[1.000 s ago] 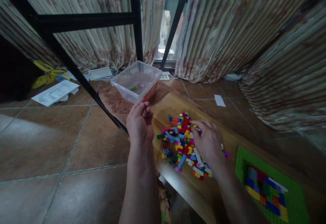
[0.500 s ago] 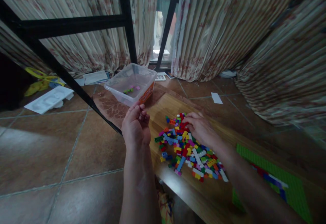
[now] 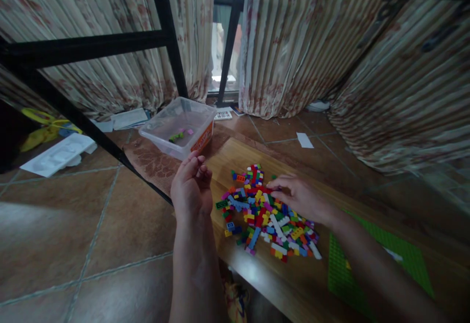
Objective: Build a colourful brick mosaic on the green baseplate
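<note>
Loose toy building bricks [image 3: 253,208] of many colours lie in a spread heap on a wooden board. Over the heap's far right edge is my right hand [image 3: 299,196], palm down, its fingers stretched out and apart from the thumb. Its fingertips reach the bricks near some red ones; no brick shows clearly in its grasp. My left hand [image 3: 193,186] hovers left of the heap, palm turned up and fingers curled in. Whatever those fingers may hold is hidden. Just beyond it stands a clear plastic tub [image 3: 157,134] with a few green and pink bricks inside.
A green baseplate [image 3: 407,264] lies at the right of the wooden board [image 3: 235,154], partly under my right forearm. A black metal frame [image 3: 106,144] crosses the left side. White moulded packaging [image 3: 58,154] and a paper slip [image 3: 304,140] lie on the tiled floor, before striped curtains [image 3: 293,54].
The view has shifted slightly, moving the scene left. My right hand has drawn back a little from the red bricks, its fingers straighter. My left hand keeps its curled pose.
</note>
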`<state>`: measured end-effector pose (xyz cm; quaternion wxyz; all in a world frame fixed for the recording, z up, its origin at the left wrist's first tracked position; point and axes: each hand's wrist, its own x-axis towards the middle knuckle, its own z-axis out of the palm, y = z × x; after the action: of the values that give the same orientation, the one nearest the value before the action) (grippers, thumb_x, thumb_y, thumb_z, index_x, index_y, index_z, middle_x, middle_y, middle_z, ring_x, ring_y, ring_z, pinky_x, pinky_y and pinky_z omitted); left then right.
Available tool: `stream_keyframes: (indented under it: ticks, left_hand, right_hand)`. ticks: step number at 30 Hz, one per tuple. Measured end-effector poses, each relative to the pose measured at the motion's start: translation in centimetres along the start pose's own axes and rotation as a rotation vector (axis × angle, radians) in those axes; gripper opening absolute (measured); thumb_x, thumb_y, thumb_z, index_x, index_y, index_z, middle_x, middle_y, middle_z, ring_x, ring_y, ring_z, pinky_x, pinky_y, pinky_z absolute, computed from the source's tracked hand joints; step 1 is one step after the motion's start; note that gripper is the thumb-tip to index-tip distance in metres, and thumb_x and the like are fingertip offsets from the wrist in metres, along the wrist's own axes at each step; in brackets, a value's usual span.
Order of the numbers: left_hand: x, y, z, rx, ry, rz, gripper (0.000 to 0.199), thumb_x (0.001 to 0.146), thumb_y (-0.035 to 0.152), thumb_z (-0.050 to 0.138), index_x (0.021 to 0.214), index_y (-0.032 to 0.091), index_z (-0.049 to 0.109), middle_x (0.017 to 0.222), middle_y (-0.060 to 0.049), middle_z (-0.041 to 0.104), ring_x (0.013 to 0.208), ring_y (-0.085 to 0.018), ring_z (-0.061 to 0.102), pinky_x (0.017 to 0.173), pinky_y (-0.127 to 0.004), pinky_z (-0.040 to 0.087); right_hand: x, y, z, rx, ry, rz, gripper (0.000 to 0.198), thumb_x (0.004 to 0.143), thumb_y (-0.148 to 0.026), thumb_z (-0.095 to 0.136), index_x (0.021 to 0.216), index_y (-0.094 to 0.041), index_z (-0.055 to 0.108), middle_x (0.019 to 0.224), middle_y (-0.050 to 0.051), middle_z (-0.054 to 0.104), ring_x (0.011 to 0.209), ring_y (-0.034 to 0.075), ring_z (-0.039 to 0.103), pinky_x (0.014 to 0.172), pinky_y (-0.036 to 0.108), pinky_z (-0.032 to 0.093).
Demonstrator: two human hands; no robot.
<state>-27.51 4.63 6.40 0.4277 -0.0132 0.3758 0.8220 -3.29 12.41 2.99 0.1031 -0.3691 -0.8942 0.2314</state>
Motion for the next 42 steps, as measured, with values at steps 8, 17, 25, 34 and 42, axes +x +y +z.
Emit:
stream_keyframes:
  ticks: [8, 17, 25, 34, 42]
  left_hand:
    - [-0.3, -0.4, 0.6, 0.008, 0.024, -0.012, 0.014, 0.072, 0.01, 0.065, 0.085, 0.013, 0.066, 0.068, 0.004, 0.063, 0.048, -0.002, 0.051, 0.05, -0.014, 0.043]
    - [-0.2, -0.4, 0.6, 0.014, 0.02, -0.015, 0.015, 0.073, 0.01, 0.065, 0.087, 0.012, 0.067, 0.068, 0.004, 0.063, 0.049, -0.002, 0.052, 0.05, -0.014, 0.043]
    - [-0.1, -0.9, 0.5, 0.095, -0.02, -0.014, 0.02, 0.069, 0.016, 0.07, 0.088, 0.014, 0.067, 0.073, 0.003, 0.064, 0.052, -0.002, 0.052, 0.053, -0.014, 0.042]
    - [-2.6, -3.7, 1.5, 0.811, -0.641, -0.058, 0.022, 0.08, 0.035, 0.067, 0.084, 0.014, 0.068, 0.076, -0.001, 0.065, 0.065, -0.011, 0.054, 0.061, -0.022, 0.041]
    - [-5.4, -6.7, 2.3, 0.988, -0.989, -0.11, 0.025, 0.084, 0.036, 0.058, 0.072, 0.015, 0.059, 0.062, 0.003, 0.049, 0.058, -0.009, 0.04, 0.055, -0.022, 0.031]
  right_hand:
    - [3.7, -0.6, 1.4, -0.265, 0.144, 0.255, 0.032, 0.09, -0.04, 0.059, 0.108, -0.017, 0.072, 0.107, 0.013, 0.069, 0.102, 0.028, 0.059, 0.091, 0.04, 0.042]
    - [5.4, -1.2, 3.0, -0.215, 0.152, 0.446, 0.038, 0.073, -0.048, 0.075, 0.097, -0.019, 0.072, 0.105, 0.013, 0.066, 0.102, 0.031, 0.058, 0.083, 0.039, 0.044]
    - [4.8, 0.3, 3.7, 0.393, 0.29, 0.386, 0.015, 0.067, -0.025, 0.073, 0.079, -0.019, 0.068, 0.071, 0.001, 0.07, 0.066, 0.016, 0.063, 0.065, 0.029, 0.047]
    - [1.0, -3.9, -1.6, 0.807, 0.407, 0.396, 0.026, 0.066, -0.038, 0.078, 0.081, -0.018, 0.075, 0.078, 0.004, 0.076, 0.067, 0.015, 0.064, 0.065, 0.029, 0.049]
    - [-4.1, -5.0, -0.7, 1.048, 0.614, 0.446, 0.034, 0.068, -0.046, 0.079, 0.089, -0.02, 0.074, 0.081, 0.002, 0.073, 0.072, 0.015, 0.063, 0.069, 0.028, 0.048]
